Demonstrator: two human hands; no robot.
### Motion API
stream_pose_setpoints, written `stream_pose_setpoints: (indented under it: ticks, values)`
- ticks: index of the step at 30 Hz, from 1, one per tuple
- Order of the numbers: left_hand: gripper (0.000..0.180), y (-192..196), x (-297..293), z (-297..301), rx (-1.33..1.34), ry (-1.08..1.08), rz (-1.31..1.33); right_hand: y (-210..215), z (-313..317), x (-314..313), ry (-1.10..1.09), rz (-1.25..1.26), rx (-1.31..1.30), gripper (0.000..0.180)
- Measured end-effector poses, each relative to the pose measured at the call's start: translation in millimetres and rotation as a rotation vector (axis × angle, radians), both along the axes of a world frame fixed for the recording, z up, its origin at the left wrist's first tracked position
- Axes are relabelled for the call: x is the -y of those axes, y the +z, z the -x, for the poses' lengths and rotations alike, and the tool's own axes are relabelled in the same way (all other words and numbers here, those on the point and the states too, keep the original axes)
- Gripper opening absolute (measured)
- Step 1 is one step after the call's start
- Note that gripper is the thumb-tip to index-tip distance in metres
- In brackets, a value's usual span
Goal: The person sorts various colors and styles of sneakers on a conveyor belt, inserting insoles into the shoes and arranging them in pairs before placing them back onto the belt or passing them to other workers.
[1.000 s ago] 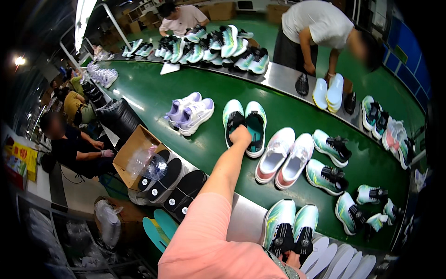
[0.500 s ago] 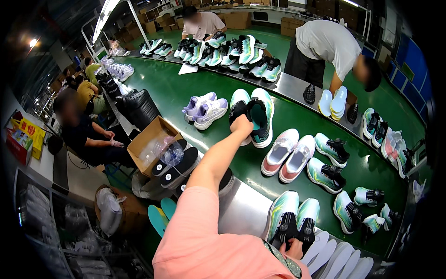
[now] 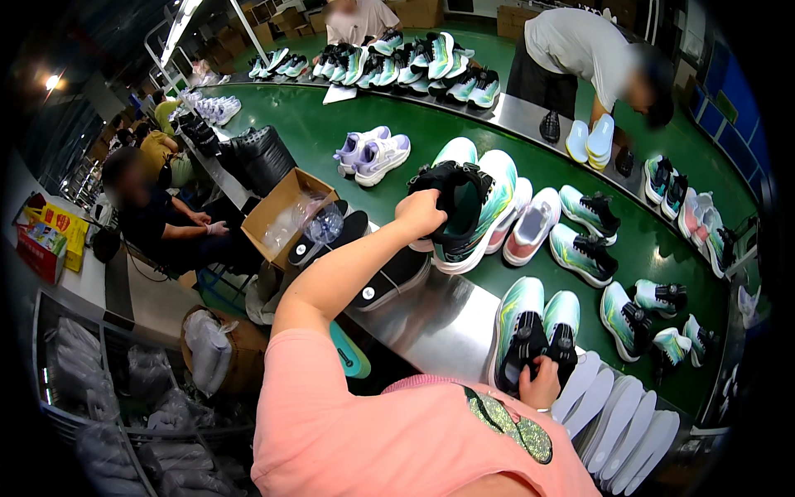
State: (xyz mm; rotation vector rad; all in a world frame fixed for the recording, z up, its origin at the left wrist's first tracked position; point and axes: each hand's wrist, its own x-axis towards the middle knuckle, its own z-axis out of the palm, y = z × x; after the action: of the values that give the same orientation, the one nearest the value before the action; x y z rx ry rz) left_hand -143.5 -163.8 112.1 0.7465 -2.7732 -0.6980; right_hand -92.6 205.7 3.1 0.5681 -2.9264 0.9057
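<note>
Currently clasping one sneaker pair (image 3: 497, 199) in closed left hand (image 3: 424, 212) over the worktop (image 3: 315, 124), near purple-white sneakers (image 3: 383, 159); touching second pair (image 3: 518, 315) at near edge with partly curled right hand (image 3: 541, 383); cannot tell whether gripping.

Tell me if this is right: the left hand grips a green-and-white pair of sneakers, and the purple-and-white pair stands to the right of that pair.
One thing is wrong: the head view shows the purple-and-white pair to the left, not the right, of the green-and-white pair that the left hand grips.
</note>
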Motion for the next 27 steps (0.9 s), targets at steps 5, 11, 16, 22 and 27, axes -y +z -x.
stream_pose_setpoints:
  ticks: [5,11,16,22,27]
  values:
    - [0.043,8.3,-14.2,-41.8,0.072,-0.024,0.069,0.4,0.2,-1.2,0.004,-0.002,-0.013,0.019]
    - [0.041,10.5,-32.9,-79.0,0.087,-0.028,0.100,-1.3,2.9,-6.9,0.001,-0.007,-0.016,0.020]
    - [0.032,0.9,-50.5,-102.1,0.080,-0.079,0.251,2.1,2.8,-9.4,0.008,-0.021,0.016,0.022]
    - [0.024,-15.6,-74.5,-115.3,0.042,-0.137,0.292,19.9,0.8,-16.6,0.054,-0.157,-0.059,0.028]
    - [0.025,-31.2,-91.7,-120.2,0.036,-0.180,0.317,30.9,4.6,-17.7,0.032,-0.253,0.062,0.029]
